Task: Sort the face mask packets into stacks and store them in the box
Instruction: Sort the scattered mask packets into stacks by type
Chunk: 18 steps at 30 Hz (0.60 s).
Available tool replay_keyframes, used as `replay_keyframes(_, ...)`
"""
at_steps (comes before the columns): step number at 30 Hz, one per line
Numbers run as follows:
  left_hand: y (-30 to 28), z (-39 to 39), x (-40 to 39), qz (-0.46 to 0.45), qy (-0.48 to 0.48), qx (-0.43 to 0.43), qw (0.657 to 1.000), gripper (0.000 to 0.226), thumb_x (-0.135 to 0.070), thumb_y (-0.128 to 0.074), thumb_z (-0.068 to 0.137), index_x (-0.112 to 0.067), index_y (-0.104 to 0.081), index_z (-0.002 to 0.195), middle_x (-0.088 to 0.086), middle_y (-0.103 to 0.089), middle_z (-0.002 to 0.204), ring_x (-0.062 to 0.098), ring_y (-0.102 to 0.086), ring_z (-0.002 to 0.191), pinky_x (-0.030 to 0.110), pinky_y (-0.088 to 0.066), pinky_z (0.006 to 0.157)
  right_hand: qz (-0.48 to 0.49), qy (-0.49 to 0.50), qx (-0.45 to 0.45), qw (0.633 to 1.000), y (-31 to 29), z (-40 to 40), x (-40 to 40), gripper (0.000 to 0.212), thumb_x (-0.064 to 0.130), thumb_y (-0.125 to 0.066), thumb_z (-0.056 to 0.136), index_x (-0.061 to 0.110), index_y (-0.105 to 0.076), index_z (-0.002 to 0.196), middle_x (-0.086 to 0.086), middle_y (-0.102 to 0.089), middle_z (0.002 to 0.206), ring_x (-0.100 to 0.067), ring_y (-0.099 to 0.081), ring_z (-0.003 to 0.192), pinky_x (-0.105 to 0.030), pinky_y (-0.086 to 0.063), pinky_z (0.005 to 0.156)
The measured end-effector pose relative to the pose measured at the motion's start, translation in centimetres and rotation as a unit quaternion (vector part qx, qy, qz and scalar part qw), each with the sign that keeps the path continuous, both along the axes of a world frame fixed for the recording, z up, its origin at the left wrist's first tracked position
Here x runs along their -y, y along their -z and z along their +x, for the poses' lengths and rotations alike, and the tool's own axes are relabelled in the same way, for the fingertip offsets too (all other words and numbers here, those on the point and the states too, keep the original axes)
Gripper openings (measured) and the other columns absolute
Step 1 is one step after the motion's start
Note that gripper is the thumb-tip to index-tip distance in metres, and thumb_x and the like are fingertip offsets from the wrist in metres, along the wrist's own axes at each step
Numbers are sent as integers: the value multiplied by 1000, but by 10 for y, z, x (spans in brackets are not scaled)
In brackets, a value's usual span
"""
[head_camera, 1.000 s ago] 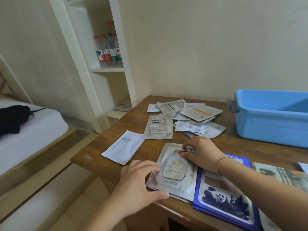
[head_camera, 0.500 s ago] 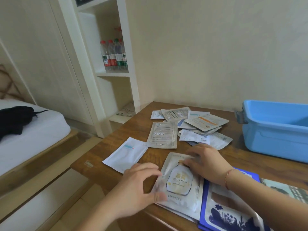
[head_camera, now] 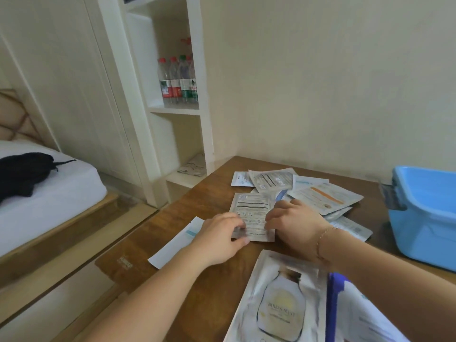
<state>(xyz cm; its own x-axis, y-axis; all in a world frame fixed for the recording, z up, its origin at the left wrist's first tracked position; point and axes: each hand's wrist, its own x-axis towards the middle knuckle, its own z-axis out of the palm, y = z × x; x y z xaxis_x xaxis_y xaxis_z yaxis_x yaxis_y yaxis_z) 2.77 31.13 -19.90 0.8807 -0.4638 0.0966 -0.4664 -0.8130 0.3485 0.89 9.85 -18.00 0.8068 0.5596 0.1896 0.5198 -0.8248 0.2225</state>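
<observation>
A grey packet with printed text [head_camera: 252,211] lies back side up on the wooden table [head_camera: 195,206]. My left hand [head_camera: 220,236] pinches its near left corner. My right hand [head_camera: 294,224] touches its right edge with curled fingers. Behind it several loose mask packets [head_camera: 318,193] lie in a heap. A white packet with a blue stripe [head_camera: 176,244] sits partly under my left hand. Close to me lies the silver bird's nest stack [head_camera: 278,302], with a blue packet stack [head_camera: 345,309] to its right under my forearm. The blue plastic box [head_camera: 427,213] stands open at the right.
The table's left edge drops to the floor beside a bed [head_camera: 47,193] with a black item on it. A white shelf unit [head_camera: 172,95] holding water bottles stands behind the table's far left corner. A wall runs along the table's far side.
Both hands left the bird's nest stack and moved forward onto the grey printed packet. The camera view tilted up and forward, so the near stacks sit lower in the frame.
</observation>
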Motion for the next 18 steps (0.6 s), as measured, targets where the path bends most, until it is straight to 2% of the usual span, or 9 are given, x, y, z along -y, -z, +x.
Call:
replay_keyframes(3, 2, 4, -4, 2, 16, 10, 1000, 43, -51, -60, 90, -30, -58, 127, -15, -52, 129, 10, -45, 121, 41, -41, 104, 4, -65, 31, 997, 4, 5, 10, 20, 27, -77, 76, 37, -71, 92, 15, -70, 99, -16, -64, 97, -32, -50, 75)
replay_keyframes(5, -1, 3, -4, 16, 18, 5, 1000, 47, -55, -59, 88, -33, -56, 129, -16, -49, 133, 10, -42, 125, 42, -36, 107, 37, -95, 55, 993, 7, 8, 12, 15, 25, -77, 77, 32, -71, 89, 12, -71, 88, -15, -66, 86, -31, -53, 71)
replay_keyframes(7, -6, 2, -5, 16, 9, 3, 1000, 52, -58, -61, 85, -36, -53, 131, -17, -47, 137, 9, -41, 127, 40, -35, 109, 131, -93, 81, 984, 6, 10, 9, 11, 20, -73, 81, 26, -73, 90, 7, -73, 84, -17, -69, 78, -32, -57, 70)
replay_keyframes(9, -13, 1, -8, -79, -20, 38, 996, 51, -55, -68, 82, -37, -55, 127, -19, -52, 132, 6, -46, 123, 33, -39, 104, 249, -46, 115, 961, -4, 9, 3, 11, 17, -71, 85, 21, -75, 94, 4, -75, 87, -16, -70, 75, -29, -57, 70)
replay_keyframes(11, -23, -4, -13, -287, -109, 77, 949, 51, -45, -75, 80, -34, -57, 126, -20, -55, 125, 2, -52, 115, 24, -43, 96, 376, 16, 133, 917, -25, 7, -1, 11, 14, -70, 86, 17, -76, 95, 2, -76, 87, -13, -69, 74, -18, -52, 70)
replay_keyframes(13, -34, -13, -14, -475, -164, 15, 865, 55, -43, -75, 80, -29, -55, 129, -17, -58, 127, 0, -56, 113, 20, -45, 94, 511, 62, 132, 847, -54, 2, -3, 8, 10, -71, 85, 12, -76, 92, 0, -75, 83, -12, -69, 71, -10, -50, 70)
replay_keyframes(15, -41, -29, -7, -547, -102, -127, 821, 54, -47, -68, 80, -24, -57, 127, -9, -65, 126, 4, -62, 112, 27, -48, 98, 637, 100, 40, 763, -86, -9, -3, 5, 9, -69, 86, 10, -73, 86, -4, -75, 79, -16, -71, 70, -24, -58, 68)
replay_keyframes(16, -43, -37, -3, -559, -62, -192, 804, 49, -47, -64, 82, -23, -60, 125, -5, -69, 122, 9, -64, 112, 34, -50, 99, 682, 113, -14, 723, -96, -16, -3, 7, 6, -67, 87, 9, -71, 83, -7, -73, 76, -18, -70, 65, -30, -60, 61)
replay_keyframes(18, -47, -54, 3, -584, -14, -284, 761, 41, -38, -60, 85, -21, -63, 121, 2, -71, 117, 18, -67, 111, 43, -51, 97, 722, 137, -84, 673, -106, -29, -1, 9, 1, -64, 88, 3, -69, 81, -12, -69, 72, -19, -66, 58, -35, -60, 51)
